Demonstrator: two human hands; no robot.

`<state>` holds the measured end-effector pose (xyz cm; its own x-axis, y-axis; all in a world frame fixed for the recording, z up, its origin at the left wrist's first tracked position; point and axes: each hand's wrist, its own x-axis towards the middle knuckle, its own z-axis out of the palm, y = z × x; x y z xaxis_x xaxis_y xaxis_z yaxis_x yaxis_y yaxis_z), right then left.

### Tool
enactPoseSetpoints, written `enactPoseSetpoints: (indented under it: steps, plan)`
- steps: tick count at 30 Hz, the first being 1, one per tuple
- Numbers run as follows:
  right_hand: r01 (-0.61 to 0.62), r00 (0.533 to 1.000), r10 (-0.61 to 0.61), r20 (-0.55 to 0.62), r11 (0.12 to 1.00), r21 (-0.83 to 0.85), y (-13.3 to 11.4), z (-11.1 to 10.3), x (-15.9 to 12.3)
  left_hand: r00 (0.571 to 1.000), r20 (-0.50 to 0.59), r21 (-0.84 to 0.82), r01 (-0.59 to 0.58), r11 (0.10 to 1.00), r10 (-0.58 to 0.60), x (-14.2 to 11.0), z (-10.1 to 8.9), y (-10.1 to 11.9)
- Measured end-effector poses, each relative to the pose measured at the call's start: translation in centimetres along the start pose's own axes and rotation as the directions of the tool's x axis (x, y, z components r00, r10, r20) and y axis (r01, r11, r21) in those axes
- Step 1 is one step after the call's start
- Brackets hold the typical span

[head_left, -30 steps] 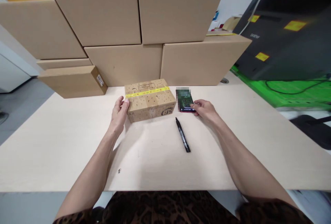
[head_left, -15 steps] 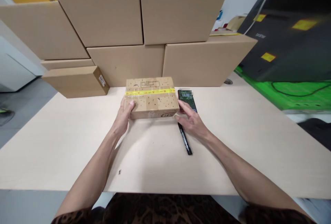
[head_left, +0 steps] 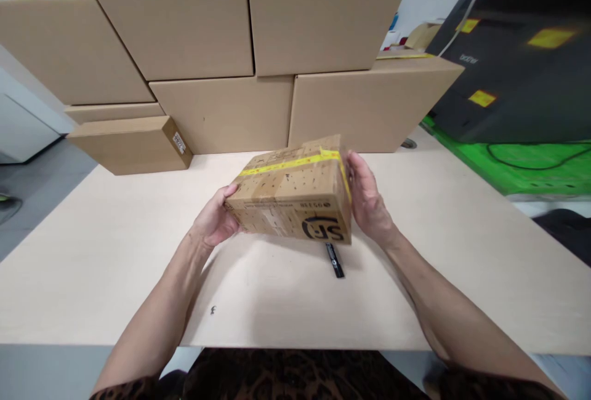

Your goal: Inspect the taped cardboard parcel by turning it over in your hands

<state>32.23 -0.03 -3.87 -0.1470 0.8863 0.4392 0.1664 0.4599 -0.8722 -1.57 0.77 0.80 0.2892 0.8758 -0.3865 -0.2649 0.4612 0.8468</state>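
A small cardboard parcel (head_left: 290, 194) with a yellow tape band and a black logo on its near face hangs tilted above the table. My left hand (head_left: 213, 221) grips its left end from below. My right hand (head_left: 369, 200) presses flat against its right end, fingers wrapped on the side. A black marker (head_left: 334, 260) lies on the table, mostly hidden under the parcel. The phone is out of sight behind the parcel.
The pale wooden table (head_left: 92, 252) runs to a near edge at my body. Large cardboard boxes (head_left: 221, 49) are stacked along the back, with a flat box (head_left: 124, 141) at the back left. A black printer (head_left: 521, 61) on a green surface stands right.
My right hand left the phone and went to the parcel's right end. Both hands lifted the parcel off the table and tilted it toward me, covering the phone and most of the marker.
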Motion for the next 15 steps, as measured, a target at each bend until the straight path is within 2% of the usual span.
enactPoseSetpoints:
  steps: [3, 6, 11, 15]
  plan:
    - [-0.066, 0.987, 0.083, -0.14, 0.99, 0.122, -1.1, 0.4, 0.3, 0.998, 0.057, 0.059, 0.009, 0.998, -0.013, -0.1, 0.1, -0.5]
    - [-0.147, 0.96, 0.186, -0.211, 0.972, 0.186, -2.2, 0.8, 0.6, 0.99, 0.108, 0.08, -0.1, 0.992, 0.091, -0.7, 0.7, -0.7]
    - [-0.252, 0.931, 0.309, -0.195, 0.93, 0.268, -3.2, 1.0, 1.0, 0.947, 0.121, 0.167, -0.315, 0.934, 0.298, -1.6, 1.6, -0.7]
    - [-0.304, 0.904, 0.373, -0.21, 0.905, 0.298, -3.2, 0.8, 1.1, 0.898, 0.095, 0.248, -0.438, 0.864, 0.429, -1.2, 1.7, -1.1]
